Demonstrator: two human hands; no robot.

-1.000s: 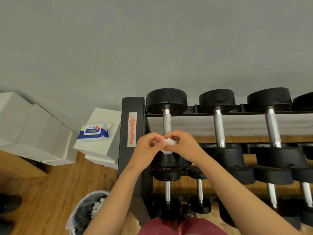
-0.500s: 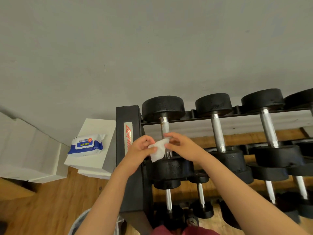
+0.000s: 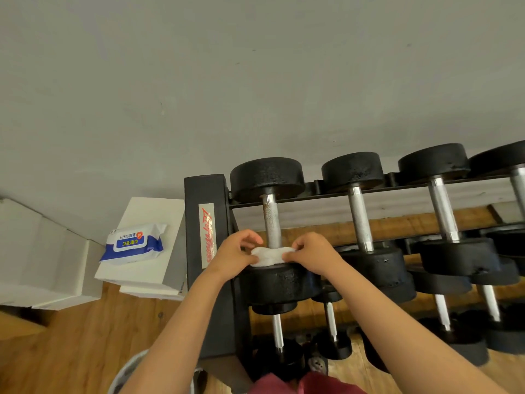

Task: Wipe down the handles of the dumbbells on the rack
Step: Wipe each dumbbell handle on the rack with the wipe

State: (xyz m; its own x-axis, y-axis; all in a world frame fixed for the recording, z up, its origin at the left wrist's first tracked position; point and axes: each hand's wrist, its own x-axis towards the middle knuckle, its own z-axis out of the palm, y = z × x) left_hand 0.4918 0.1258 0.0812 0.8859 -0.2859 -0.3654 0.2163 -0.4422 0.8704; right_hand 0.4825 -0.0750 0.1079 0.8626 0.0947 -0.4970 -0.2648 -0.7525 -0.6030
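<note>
A blue and white pack of wet wipes point(image 3: 133, 243) lies on top of a white box point(image 3: 142, 275). This box sits on another white box. More white boxes point(image 3: 42, 260) stand to the left, near the wall. The wall point(image 3: 227, 81) is plain grey. The floor point(image 3: 85, 336) is brown wood. At the bottom edge, part of a bin point(image 3: 126, 375) with a white rim shows, and some red cloth point(image 3: 284, 385).

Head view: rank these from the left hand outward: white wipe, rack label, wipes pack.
1. white wipe, pinched in the left hand.
2. rack label, just left of it.
3. wipes pack, farther left on a white box.
</note>
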